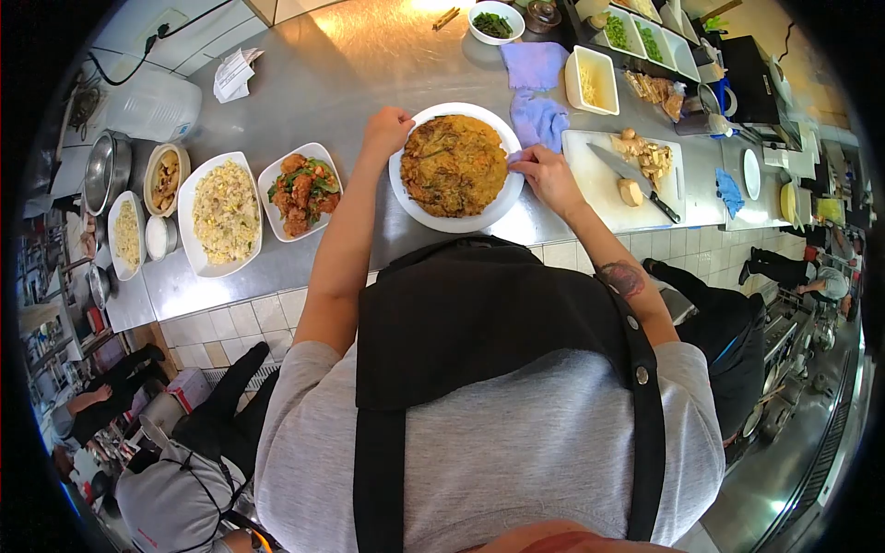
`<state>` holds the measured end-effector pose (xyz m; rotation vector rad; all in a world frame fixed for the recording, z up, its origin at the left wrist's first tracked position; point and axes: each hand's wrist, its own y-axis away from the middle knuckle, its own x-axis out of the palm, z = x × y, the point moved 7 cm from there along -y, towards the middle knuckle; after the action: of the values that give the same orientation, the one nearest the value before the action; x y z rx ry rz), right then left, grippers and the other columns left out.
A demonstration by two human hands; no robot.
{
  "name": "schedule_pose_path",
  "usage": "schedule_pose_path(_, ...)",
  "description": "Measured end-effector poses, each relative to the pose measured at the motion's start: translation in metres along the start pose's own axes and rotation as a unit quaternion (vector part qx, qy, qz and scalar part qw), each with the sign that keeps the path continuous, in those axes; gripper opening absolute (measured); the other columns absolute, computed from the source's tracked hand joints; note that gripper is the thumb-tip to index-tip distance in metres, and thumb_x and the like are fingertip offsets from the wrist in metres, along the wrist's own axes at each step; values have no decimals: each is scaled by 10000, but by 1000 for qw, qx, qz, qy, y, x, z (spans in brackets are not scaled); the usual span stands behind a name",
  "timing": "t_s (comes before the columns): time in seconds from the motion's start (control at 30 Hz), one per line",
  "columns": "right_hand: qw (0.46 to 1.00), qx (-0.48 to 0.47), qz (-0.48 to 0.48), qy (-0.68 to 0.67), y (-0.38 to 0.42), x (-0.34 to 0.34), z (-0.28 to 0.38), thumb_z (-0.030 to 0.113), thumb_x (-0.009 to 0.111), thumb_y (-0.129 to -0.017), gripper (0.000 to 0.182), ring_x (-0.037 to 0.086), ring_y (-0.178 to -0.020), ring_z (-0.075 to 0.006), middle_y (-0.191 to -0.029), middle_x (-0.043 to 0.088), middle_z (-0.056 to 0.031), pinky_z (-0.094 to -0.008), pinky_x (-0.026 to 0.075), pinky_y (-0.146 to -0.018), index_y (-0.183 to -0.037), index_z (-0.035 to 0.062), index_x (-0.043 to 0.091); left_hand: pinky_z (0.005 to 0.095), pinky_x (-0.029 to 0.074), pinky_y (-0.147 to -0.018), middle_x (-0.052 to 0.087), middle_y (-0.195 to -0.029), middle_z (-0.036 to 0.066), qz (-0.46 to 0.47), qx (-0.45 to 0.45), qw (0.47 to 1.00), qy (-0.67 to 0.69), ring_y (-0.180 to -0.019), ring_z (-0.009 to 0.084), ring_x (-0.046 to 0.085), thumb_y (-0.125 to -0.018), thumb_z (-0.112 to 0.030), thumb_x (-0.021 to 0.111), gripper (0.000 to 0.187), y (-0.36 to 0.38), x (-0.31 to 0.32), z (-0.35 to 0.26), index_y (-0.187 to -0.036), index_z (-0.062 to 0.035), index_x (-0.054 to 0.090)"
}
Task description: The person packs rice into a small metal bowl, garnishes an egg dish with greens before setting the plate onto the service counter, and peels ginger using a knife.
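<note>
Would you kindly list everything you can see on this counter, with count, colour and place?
pancake plate: 1, white, centre, holding a brown-orange pancake
fried chicken dish: 1, white, left of the plate
fried rice platter: 1, white, further left
cloths: 2, lilac, behind the plate
cutting board: 1, white, right
knife: 1, black-handled, on the board
greens bowl: 1, white, far edge
counter: 1, steel
left hand: 1, on the plate's left rim
right hand: 1, at the right rim, pinching lilac cloth

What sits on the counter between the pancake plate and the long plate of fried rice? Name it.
A white dish of fried chicken with greens sits between the pancake plate and the fried rice plate, seen in the head view.
</note>
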<state>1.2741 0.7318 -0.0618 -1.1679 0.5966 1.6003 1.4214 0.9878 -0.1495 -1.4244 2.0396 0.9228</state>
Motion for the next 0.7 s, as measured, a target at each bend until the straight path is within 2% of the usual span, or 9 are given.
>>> schedule_pose_path(0.03, 1000, -2, 7, 1, 0, 2, 1, 54, 612, -740, 159, 613, -827, -280, -904, 627, -91, -376, 497, -734, -854, 119, 701, 385, 499, -740, 677, -840, 130, -2, -5, 1000, 1, -815, 284, 646, -782, -263, 658, 197, 2, -2, 0, -874, -93, 699)
schedule_pose_path(0.13, 995, 72, 64, 13, -3, 9, -11, 45, 584, -740, 158, 618, -806, -293, -851, 628, -109, -373, 495, -722, -821, 112, 703, 386, 499, -739, 675, -836, 137, -6, 4, 1000, -7, -810, 288, 646, -781, -259, 659, 204, 6, -4, -3, -865, -78, 698)
schedule_pose_path(0.23, 958, 111, 264, -4, 8, 6, -26, 25, 563, -727, 169, 630, -785, -301, -802, 644, -130, -371, 498, -709, -791, 96, 703, 371, 493, -720, 678, -817, 132, -27, 3, 1000, -9, -774, 270, 645, -788, -252, 651, 204, 9, -4, 2, -867, -70, 696)
schedule_pose_path(0.33, 944, 137, 294, -60, 16, -6, -33, -2, 554, -719, 172, 642, -775, -287, -779, 662, -133, -369, 500, -702, -779, 69, 700, 372, 492, -717, 679, -822, 132, -51, -28, 998, -5, -770, 269, 647, -787, -254, 652, 216, 18, -11, 8, -869, -58, 695)
schedule_pose_path(0.37, 951, 123, 277, -52, 14, -12, -31, -3, 581, -736, 149, 647, -750, -282, -809, 675, -135, -358, 500, -689, -816, 52, 695, 370, 492, -715, 680, -823, 133, -61, -45, 997, 15, -768, 266, 648, -789, -249, 651, 217, 22, -14, 12, -873, -53, 694)
schedule_pose_path(0.47, 961, 137, 168, -173, 4, -27, -8, 3, 614, -750, 126, 639, -754, -281, -805, 665, -130, -348, 497, -691, -839, 48, 692, 371, 493, -710, 679, -818, 136, -97, -94, 988, 69, -762, 270, 650, -795, -235, 643, 213, 46, -16, 22, -871, -41, 690)
schedule_pose_path(0.57, 972, 95, 121, -178, -1, -14, 6, 21, 637, -758, 116, 626, -783, -281, -836, 641, -117, -345, 495, -708, -857, 52, 690, 381, 492, -709, 675, -805, 141, -146, -113, 977, 102, -757, 287, 650, -799, -223, 630, 203, 66, -13, 25, -861, -38, 685)
schedule_pose_path(0.67, 982, 58, 97, -149, -1, 4, 10, 24, 641, -749, 127, 612, -822, -282, -871, 610, -108, -354, 490, -737, -861, 57, 690, 382, 492, -711, 677, -810, 141, -160, -122, 972, 117, -762, 286, 651, -804, -210, 629, 195, 75, -9, 27, -884, -40, 682)
schedule_pose_path(0.7, 982, 40, 128, -130, 2, 11, 15, 24, 632, -748, 138, 606, -851, -287, -896, 605, -106, -365, 490, -761, -866, 64, 690, 382, 492, -712, 677, -810, 141, -164, -124, 972, 118, -766, 287, 652, -805, -206, 628, 193, 76, -8, 28, -890, -41, 681)
